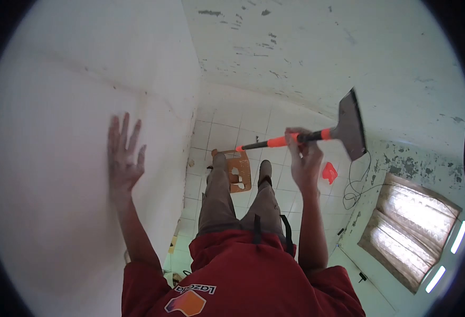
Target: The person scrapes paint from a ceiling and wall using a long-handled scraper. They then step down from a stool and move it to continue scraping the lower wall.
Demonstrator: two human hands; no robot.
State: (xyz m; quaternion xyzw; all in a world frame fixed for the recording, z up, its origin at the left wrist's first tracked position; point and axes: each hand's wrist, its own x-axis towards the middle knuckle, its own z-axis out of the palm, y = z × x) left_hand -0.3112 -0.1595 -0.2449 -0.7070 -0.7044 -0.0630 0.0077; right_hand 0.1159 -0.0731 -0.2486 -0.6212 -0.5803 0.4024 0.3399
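Note:
My left hand (125,161) lies flat against the white wall (58,158) on the left, its fingers spread and nothing in them. In my right hand (305,164) is a long-handled scraper (351,127), gripped around its black and orange handle. The scraper's broad grey blade points to the right, and the handle's orange tip reaches left over my legs. The blade appears apart from the wall with peeling paint (296,58) ahead of me.
One foot is by a brown stool or board (240,171) on the tiled floor (227,116). A red object (329,173) and a loose black cable (353,194) lie to the right. A curtained window (412,227) is at the lower right. Paint flakes off the walls.

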